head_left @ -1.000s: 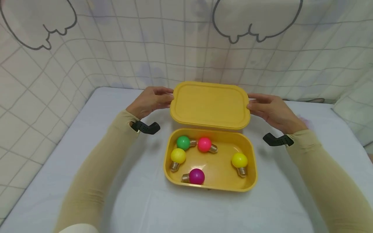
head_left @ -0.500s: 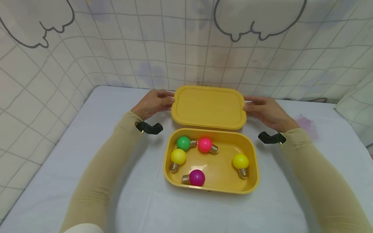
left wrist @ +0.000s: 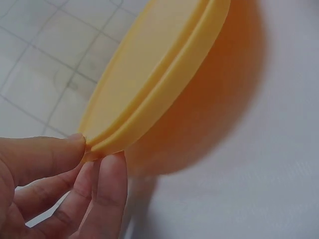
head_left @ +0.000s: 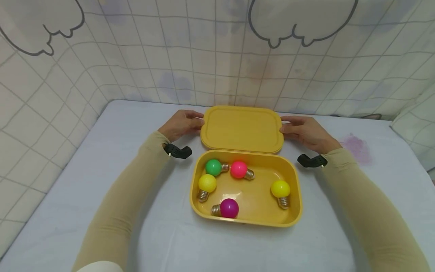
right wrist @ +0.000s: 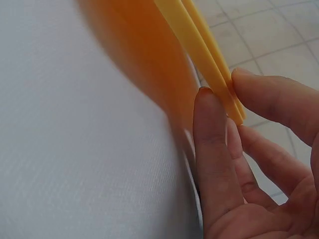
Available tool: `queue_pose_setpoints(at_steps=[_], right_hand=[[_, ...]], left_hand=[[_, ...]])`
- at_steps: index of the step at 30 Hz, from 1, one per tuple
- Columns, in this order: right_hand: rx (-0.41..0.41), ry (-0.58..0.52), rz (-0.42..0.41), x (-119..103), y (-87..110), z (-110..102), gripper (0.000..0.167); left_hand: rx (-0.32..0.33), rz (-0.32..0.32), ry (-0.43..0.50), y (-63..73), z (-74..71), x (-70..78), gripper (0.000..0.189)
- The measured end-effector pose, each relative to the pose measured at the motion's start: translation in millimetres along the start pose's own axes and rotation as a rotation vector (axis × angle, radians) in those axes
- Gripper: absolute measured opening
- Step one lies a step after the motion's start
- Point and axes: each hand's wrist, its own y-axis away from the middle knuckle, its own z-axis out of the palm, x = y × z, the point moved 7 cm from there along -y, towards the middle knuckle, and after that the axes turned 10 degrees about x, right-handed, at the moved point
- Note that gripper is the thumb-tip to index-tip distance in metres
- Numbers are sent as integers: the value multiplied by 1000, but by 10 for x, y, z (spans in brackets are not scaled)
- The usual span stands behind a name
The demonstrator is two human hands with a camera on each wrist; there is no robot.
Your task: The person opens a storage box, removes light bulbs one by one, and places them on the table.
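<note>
Beyond yellow box (head_left: 256, 200) of five bulbs (head_left: 239, 169), hands (head_left: 182, 124) (head_left: 307, 133) pinch lid (head_left: 242, 128) at both ends; gridded backdrop (head_left: 217, 56) behind.

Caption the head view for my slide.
Left hand and right hand hold a yellow lid behind an open box of five bulbs.

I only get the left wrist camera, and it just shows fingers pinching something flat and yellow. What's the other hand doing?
Observer: The right hand pinches the opposite end of that yellow lid.
Operator: Is there a box too?
Observer: Yes, an open yellow box, on the wearer's side of the lid.
Operator: Ooh, what's inside?
Observer: Five light bulbs: a green bulb, a pink bulb, a purple bulb and two yellow bulbs.
</note>
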Motion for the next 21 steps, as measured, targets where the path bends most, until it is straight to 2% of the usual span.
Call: queue_pose_setpoints(at_steps=[5, 11, 13, 18, 21], right_hand=[[1, -4, 19, -14, -11, 11, 68], [8, 74, 28, -9, -38, 16, 68], [12, 126, 18, -17, -40, 23, 67], [55, 359, -21, -71, -47, 16, 64], [66, 442, -18, -97, -52, 19, 63]], left_hand=[[-5, -30, -50, -30, 13, -16, 48], [27, -46, -129, -77, 17, -1, 48], [41, -44, -151, -89, 17, 7, 46], [87, -36, -202, -98, 21, 43, 42], [106, -34, -212, -97, 28, 63, 40]])
